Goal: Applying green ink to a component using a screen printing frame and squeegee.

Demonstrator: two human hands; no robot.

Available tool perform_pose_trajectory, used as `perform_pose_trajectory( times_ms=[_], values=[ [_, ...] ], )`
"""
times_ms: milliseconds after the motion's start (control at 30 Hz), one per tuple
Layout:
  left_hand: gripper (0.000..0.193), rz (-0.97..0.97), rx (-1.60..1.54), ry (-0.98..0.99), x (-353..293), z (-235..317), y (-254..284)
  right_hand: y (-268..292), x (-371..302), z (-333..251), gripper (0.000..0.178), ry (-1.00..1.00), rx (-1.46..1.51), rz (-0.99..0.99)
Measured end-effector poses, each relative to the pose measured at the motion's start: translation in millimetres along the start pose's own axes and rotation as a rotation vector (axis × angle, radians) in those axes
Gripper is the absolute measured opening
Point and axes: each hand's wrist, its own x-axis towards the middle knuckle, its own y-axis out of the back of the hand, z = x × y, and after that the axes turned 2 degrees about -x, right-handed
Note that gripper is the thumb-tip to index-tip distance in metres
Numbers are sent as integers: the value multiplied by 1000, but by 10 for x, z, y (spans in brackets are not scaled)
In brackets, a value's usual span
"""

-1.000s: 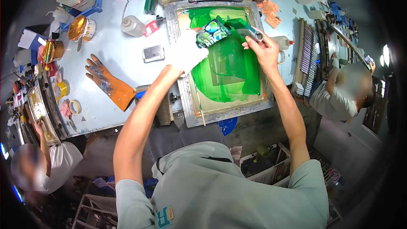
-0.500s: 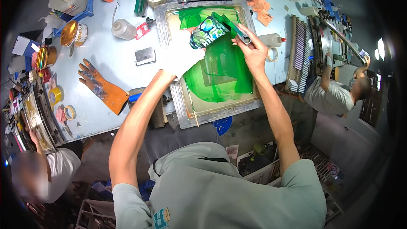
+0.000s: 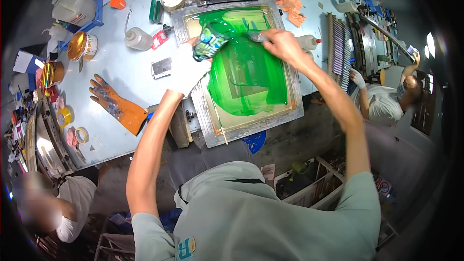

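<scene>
Head view, now. L hand (image 3: 187, 71), white-gloved, grasps a dark printed pouch (image 3: 210, 42) over the upper-left part of the grey screen-printing frame (image 3: 295, 92); R hand (image 3: 282, 44), bare, is closed round a grey-handled tool (image 3: 256, 36) (blurred; squeegee or scraper, I can't tell) above the green ink (image 3: 222, 96) coating the mesh (image 3: 232, 122), approx. upper centre. For good handling, I'd hold the pouch clear of wet ink, L hand off the mesh, and the tool at a steady angle w/ light, even pressure.
</scene>
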Motion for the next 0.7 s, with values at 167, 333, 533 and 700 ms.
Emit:
perform_pose_trajectory(
  times_ms=[167, 333, 533, 700],
  values=[
    [77, 38, 73, -9, -85, -130, 114, -305, 348, -151, 14, 313, -205, -97],
    [81, 51, 25, -14, -74, -101, 116, -193, 782, 70, 12, 223, -281, -45],
    [71, 7, -72, 100, -150, 40, 203, 55, 51, 45, 10, 255, -263, -182],
    [73, 65, 1, -37, -146, -110, 114, -73, 477, 318, 14, 196, -227, 58]
  ],
)
